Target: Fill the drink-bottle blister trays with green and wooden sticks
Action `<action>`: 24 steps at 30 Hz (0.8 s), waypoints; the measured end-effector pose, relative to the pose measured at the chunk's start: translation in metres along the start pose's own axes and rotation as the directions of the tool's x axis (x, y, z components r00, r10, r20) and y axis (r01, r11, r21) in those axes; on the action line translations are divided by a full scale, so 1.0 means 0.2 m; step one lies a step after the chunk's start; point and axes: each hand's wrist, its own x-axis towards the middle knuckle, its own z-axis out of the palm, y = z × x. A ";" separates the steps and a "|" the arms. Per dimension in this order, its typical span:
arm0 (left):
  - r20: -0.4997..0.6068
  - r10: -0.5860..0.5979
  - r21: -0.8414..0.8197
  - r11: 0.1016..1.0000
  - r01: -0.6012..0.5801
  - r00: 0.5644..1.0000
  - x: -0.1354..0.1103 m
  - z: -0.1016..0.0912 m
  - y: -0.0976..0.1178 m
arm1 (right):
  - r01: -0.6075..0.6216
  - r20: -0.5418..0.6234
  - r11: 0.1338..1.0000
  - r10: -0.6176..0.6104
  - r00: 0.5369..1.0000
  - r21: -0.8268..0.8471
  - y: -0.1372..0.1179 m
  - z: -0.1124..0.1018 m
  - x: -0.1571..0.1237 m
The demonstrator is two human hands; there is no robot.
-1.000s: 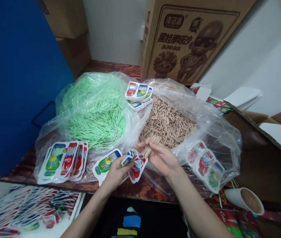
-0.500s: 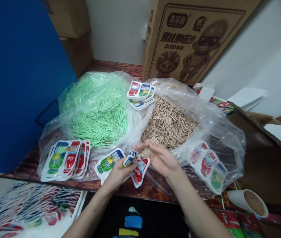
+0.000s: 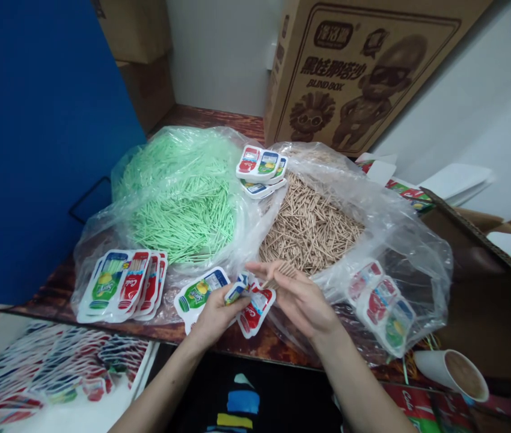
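My left hand grips a small plastic packet printed red, blue and green, at the table's front edge. My right hand pinches a small bundle of tan wooden sticks with their lower ends at the packet's red pocket. Just behind lies an open clear bag of tan sticks. Left of it sits a bag of green sticks.
A stack of filled packets lies at front left, and another stack rests between the bags. More packets sit inside the right bag. A paper cup lies at lower right. A printed carton stands behind.
The stick bundle in my right hand has tilted lower toward the packet. The view has shifted slightly; both hands stay at the same spot.
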 end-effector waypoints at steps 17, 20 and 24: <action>-0.133 0.111 -0.007 0.994 -0.113 0.985 -0.01 -0.02 0.06 | 0.302 0.037 0.558 -0.435 0.900 -0.773 0.03 0.05 -0.03; -0.177 0.111 0.000 0.994 -0.112 0.978 -0.03 -0.04 0.07 | 0.328 0.122 0.485 -0.407 0.905 -0.811 0.06 0.05 -0.03; -0.195 0.079 -0.045 0.995 -0.089 0.978 -0.04 -0.06 0.04 | 0.359 0.110 0.464 -0.481 0.870 -0.810 0.07 0.06 -0.03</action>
